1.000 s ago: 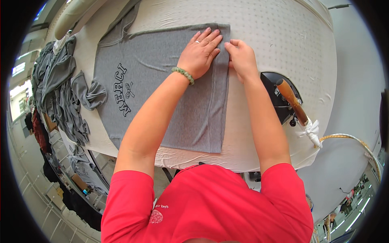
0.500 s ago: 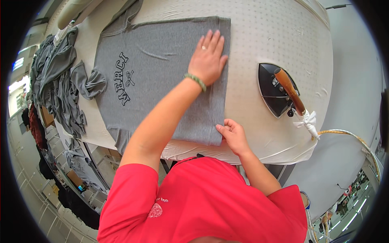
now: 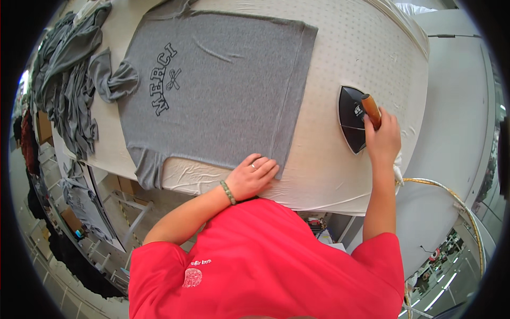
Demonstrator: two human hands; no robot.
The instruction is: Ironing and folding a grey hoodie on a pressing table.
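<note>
A grey shirt (image 3: 234,90) with dark lettering and a small bow print lies spread flat, its hem toward the right. My left hand (image 3: 253,175) rests flat at the near corner of that hem, fingers stretched over the cloth edge. To the right of the shirt stands a black iron (image 3: 350,119) with a wooden handle (image 3: 372,110). My right hand (image 3: 383,139) is closed round the handle's near part. The iron's rear is hidden behind this hand and forearm.
The shirt and iron lie on a padded ironing table with a cream cover (image 3: 329,183). Crumpled grey garments (image 3: 69,85) are heaped at its left end. A hose (image 3: 451,194) runs off to the right from behind the iron. A white rack (image 3: 135,218) stands below the table's left side.
My left hand has come back from the far part of the hem to its near corner. My right hand has left that corner and taken hold of the iron's handle.
</note>
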